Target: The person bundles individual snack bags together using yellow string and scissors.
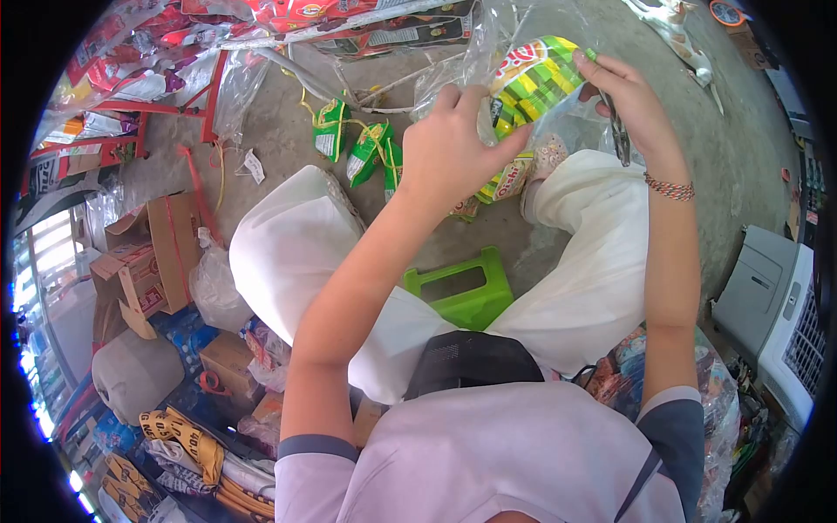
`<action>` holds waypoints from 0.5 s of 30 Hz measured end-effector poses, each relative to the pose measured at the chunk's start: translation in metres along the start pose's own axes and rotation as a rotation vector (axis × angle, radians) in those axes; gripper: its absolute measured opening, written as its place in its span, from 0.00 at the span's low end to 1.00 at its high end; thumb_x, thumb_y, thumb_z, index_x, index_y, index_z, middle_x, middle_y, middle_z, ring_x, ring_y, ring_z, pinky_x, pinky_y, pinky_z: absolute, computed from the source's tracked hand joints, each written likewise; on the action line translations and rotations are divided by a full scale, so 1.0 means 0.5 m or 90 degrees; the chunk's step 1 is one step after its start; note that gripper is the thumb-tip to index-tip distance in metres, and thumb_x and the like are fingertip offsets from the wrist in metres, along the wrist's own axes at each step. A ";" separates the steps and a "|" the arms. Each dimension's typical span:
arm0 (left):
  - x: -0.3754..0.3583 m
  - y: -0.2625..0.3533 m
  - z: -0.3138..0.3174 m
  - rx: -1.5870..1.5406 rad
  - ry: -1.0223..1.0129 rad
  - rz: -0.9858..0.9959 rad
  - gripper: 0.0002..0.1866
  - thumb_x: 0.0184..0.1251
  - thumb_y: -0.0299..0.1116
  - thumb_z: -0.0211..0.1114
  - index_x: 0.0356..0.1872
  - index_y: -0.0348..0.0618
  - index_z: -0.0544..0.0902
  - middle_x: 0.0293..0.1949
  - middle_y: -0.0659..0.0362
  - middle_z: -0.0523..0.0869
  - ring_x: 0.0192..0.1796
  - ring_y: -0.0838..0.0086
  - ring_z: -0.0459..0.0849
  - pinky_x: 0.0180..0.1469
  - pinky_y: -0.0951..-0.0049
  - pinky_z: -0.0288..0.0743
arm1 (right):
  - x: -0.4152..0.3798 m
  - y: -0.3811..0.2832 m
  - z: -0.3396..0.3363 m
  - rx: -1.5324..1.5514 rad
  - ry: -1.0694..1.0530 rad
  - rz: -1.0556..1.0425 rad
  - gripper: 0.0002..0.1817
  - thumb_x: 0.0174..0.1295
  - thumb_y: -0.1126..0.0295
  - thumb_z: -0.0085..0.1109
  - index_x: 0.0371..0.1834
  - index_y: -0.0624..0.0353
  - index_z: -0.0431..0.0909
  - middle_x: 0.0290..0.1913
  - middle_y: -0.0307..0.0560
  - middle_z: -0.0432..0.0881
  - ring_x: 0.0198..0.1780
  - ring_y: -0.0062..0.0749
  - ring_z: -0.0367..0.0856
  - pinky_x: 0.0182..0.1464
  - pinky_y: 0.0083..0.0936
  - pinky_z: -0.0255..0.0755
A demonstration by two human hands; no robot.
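My left hand (458, 144) is closed on the left edge of a green and yellow snack packet (536, 83), held up at the top centre. My right hand (623, 100) pinches the packet's upper right corner between thumb and finger, and dark-handled scissors (617, 131) hang from the same hand. Clear plastic shows around and behind the packet. Below my hands, another Oishi packet (506, 180) lies on the floor near my foot. Several green packets (368, 152) tied with yellow string lie on the floor to the left.
A green plastic stool (471, 292) stands between my legs. Cardboard boxes (153, 253) and a plastic bag (218, 288) are at the left. A red metal rack (211, 96) holds packets at the upper left. A cat (676, 35) lies at the upper right, above a grey crate (763, 283).
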State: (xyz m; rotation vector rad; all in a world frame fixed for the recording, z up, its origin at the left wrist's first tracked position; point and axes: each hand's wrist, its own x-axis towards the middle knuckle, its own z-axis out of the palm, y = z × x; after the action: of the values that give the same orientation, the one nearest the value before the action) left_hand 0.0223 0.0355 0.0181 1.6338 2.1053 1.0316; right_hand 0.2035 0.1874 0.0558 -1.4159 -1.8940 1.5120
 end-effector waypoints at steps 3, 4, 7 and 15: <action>-0.004 -0.022 0.013 0.036 -0.064 -0.024 0.19 0.59 0.45 0.71 0.43 0.41 0.86 0.33 0.51 0.83 0.35 0.57 0.85 0.39 0.64 0.78 | 0.004 0.007 0.010 0.021 -0.037 -0.029 0.23 0.72 0.46 0.51 0.47 0.55 0.83 0.39 0.34 0.81 0.35 0.13 0.71 0.31 0.13 0.60; -0.004 -0.033 0.021 0.032 -0.087 -0.037 0.18 0.59 0.44 0.71 0.42 0.40 0.86 0.33 0.50 0.83 0.37 0.55 0.86 0.40 0.64 0.79 | 0.005 0.008 0.012 0.027 -0.054 -0.042 0.25 0.72 0.44 0.49 0.50 0.55 0.82 0.40 0.35 0.81 0.34 0.13 0.71 0.31 0.14 0.61; 0.001 -0.050 0.031 -0.080 -0.030 -0.051 0.15 0.63 0.40 0.69 0.39 0.36 0.86 0.30 0.55 0.81 0.36 0.64 0.85 0.39 0.69 0.77 | -0.003 -0.001 0.014 0.070 -0.099 -0.037 0.28 0.71 0.44 0.48 0.68 0.44 0.73 0.45 0.35 0.81 0.35 0.17 0.69 0.36 0.17 0.64; 0.011 -0.051 -0.020 -0.712 -0.109 -0.361 0.12 0.68 0.40 0.69 0.45 0.46 0.85 0.31 0.72 0.75 0.27 0.89 0.64 0.28 0.82 0.55 | 0.012 0.074 0.017 -0.577 -0.163 0.015 0.43 0.63 0.44 0.59 0.80 0.34 0.50 0.47 0.57 0.84 0.45 0.47 0.82 0.51 0.35 0.74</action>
State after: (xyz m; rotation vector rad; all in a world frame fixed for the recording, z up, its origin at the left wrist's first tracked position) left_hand -0.0039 0.0344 0.0087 0.5125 1.2720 1.3801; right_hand 0.2122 0.1856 0.0185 -1.6030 -2.9394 0.8609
